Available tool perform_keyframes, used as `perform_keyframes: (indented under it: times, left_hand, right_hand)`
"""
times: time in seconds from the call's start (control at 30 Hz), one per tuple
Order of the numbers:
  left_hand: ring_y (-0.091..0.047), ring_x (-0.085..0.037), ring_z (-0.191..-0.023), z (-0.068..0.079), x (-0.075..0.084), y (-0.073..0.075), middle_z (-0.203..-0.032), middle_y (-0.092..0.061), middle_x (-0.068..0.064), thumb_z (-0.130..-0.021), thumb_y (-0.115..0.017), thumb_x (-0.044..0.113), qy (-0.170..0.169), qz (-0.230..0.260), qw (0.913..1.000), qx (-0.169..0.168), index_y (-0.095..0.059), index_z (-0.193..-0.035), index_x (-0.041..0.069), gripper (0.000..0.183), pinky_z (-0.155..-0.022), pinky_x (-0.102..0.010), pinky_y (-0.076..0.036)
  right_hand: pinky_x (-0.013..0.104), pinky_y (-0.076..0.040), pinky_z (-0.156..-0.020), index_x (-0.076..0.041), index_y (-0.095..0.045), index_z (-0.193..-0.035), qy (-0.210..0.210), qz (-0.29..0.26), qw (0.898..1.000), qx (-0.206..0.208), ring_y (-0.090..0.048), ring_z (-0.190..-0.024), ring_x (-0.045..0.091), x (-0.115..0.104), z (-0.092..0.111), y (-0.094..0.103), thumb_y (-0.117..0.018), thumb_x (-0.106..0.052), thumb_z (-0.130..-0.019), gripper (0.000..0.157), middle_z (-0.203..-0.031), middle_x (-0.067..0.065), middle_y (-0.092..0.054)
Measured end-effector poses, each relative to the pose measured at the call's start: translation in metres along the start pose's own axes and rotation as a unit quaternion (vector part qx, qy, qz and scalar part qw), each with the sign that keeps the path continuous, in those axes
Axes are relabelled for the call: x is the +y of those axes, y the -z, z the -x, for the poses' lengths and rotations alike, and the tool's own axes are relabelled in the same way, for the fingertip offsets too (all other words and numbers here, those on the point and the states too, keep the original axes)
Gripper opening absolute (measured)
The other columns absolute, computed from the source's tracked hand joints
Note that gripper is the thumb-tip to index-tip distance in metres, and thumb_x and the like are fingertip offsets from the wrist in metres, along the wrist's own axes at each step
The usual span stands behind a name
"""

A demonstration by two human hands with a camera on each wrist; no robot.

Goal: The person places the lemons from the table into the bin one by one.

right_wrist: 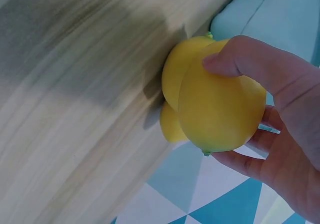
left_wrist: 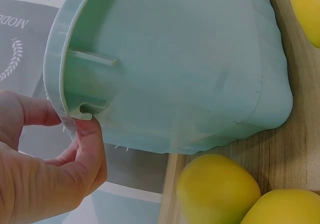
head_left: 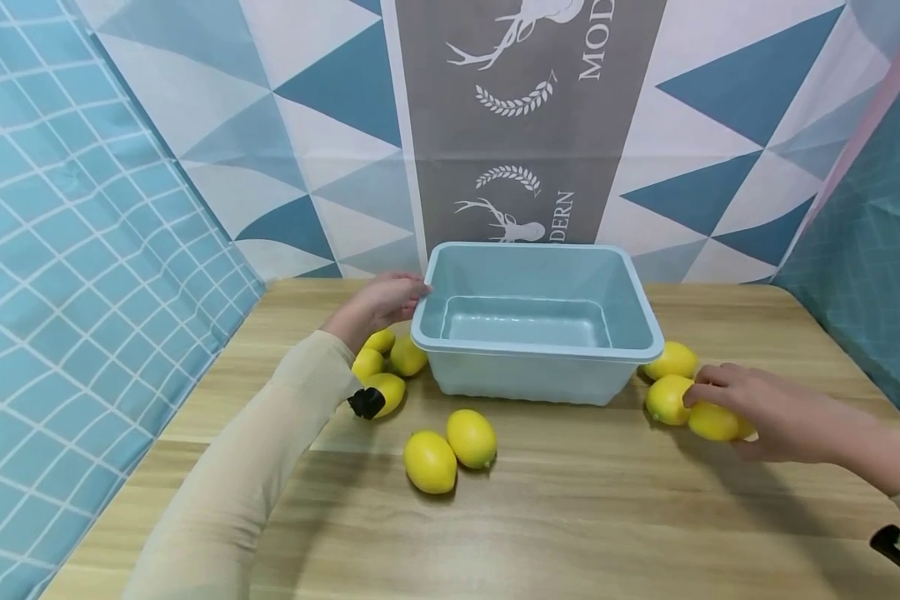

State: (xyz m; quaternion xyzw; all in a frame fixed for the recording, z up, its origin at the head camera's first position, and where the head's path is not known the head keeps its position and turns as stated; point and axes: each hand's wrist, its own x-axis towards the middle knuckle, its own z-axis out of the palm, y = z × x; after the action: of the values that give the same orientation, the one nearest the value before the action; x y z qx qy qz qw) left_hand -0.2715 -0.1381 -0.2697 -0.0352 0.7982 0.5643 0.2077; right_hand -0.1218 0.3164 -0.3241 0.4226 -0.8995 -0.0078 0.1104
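A light blue plastic tub (head_left: 525,375) stands at the back middle of the wooden table. My left hand (head_left: 386,302) pinches the tub's rim at its left end; in the left wrist view the thumb and fingers (left_wrist: 91,149) meet at the lipped edge. To the right of the tub, my right hand (head_left: 776,417) grips a yellow lemon (right_wrist: 220,104) between thumb and fingers. Two more lemons lie close by: one lemon (head_left: 669,400) beside the held one, another lemon (head_left: 673,362) behind it against the tub. The fingers partly cover the held lemon.
Several lemons (head_left: 385,395) cluster under my left forearm, left of the tub. Two lemons (head_left: 431,462) lie side by side in front of the tub on the table (head_left: 570,517). Patterned cloth (head_left: 337,100) hangs behind the table, with blue checked cloth (head_left: 82,275) on the left.
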Motion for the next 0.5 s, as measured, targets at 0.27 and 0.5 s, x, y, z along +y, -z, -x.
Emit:
perform_keyframes:
  times: [0.27,0.5]
  left_hand:
    - [-0.048,-0.014,-0.089,0.000,-0.003,-0.001,-0.122,-0.048,-0.009,-0.099,-0.048,0.016,0.008,0.008,0.9999,0.000,-0.036,-0.143,0.002,0.048,-0.078,-0.018,-0.050]
    - [-0.047,-0.013,-0.087,0.000,-0.001,0.000,-0.123,-0.048,-0.009,-0.099,-0.048,0.017,0.009,0.009,0.9999,0.007,-0.036,-0.145,0.004,0.049,-0.073,-0.016,-0.050]
  right_hand:
    - [0.029,-0.052,-0.066,-0.024,-0.062,-0.099,-0.001,0.019,1.000,0.010,-0.047,-0.083,0.007,0.000,-0.005,0.002,-0.093,-0.013,-0.036,0.072,-0.098,-0.010,-0.056]
    - [0.030,-0.051,-0.065,-0.022,-0.063,-0.097,0.003,0.050,0.998,0.023,-0.046,-0.082,0.007,0.002,-0.013,0.008,-0.094,-0.015,-0.034,0.070,-0.095,-0.010,-0.056]
